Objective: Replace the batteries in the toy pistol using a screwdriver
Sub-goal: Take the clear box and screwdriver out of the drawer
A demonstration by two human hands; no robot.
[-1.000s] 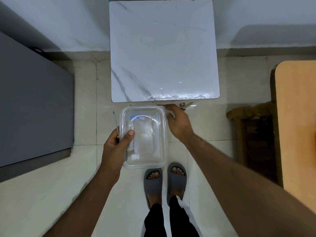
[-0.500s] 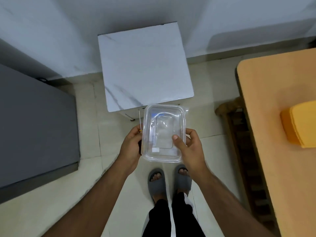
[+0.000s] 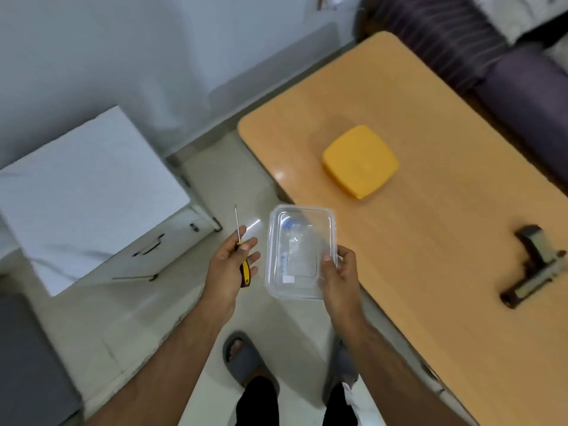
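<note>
You are carrying the kit toward the counter: your left hand is gripping the screwdriver, shaft pointing away from you, and your right hand is pinching the near right edge of the clear lidded box, whose contents are too blurred to name. Keep the box level and set it down on bare wood just left of the toy pistol, which is lying at the counter's right. A yellow box is sitting farther back, well apart; the white cabinet is standing at your left.
</note>
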